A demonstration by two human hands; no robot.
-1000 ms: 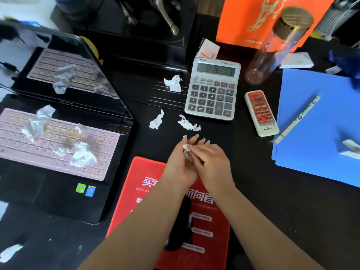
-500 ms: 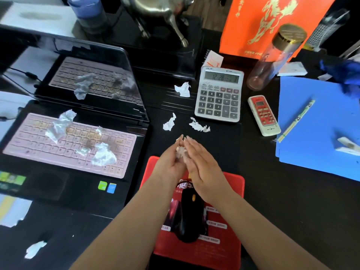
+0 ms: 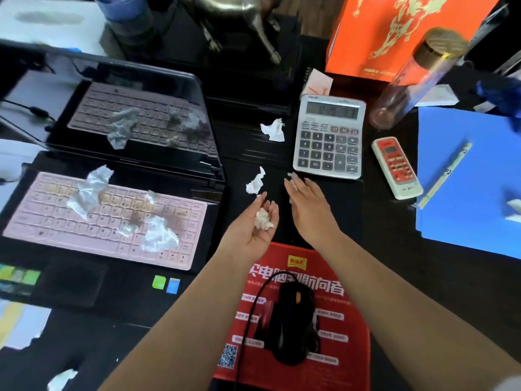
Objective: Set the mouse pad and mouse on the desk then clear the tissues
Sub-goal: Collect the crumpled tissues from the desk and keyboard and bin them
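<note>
The red mouse pad [image 3: 349, 328] lies on the dark desk in front of me, with the black wired mouse [image 3: 294, 328] on it. My left hand [image 3: 253, 230] is cupped palm up and holds a crumpled tissue wad [image 3: 263, 219]. My right hand [image 3: 308, 204] is stretched forward, fingers apart, its fingertips over a tissue scrap [image 3: 294, 182] just below the calculator. More tissues lie loose: one scrap [image 3: 256, 182] beyond my left hand, one [image 3: 273, 130] left of the calculator, two on the pink laptop keyboard [image 3: 89, 191] [image 3: 159, 236], one at the desk's near left [image 3: 60, 379].
An open laptop [image 3: 118, 289] fills the left side. A calculator [image 3: 329, 136], a red remote [image 3: 396, 167], a blue folder [image 3: 476, 210] with a pen, a bottle [image 3: 414, 86] and an orange bag [image 3: 394, 32] stand to the right and behind.
My hands, pressed together around the tissue before, have parted. The left now holds the wad palm up and the right has reached forward toward the scrap by the calculator.
</note>
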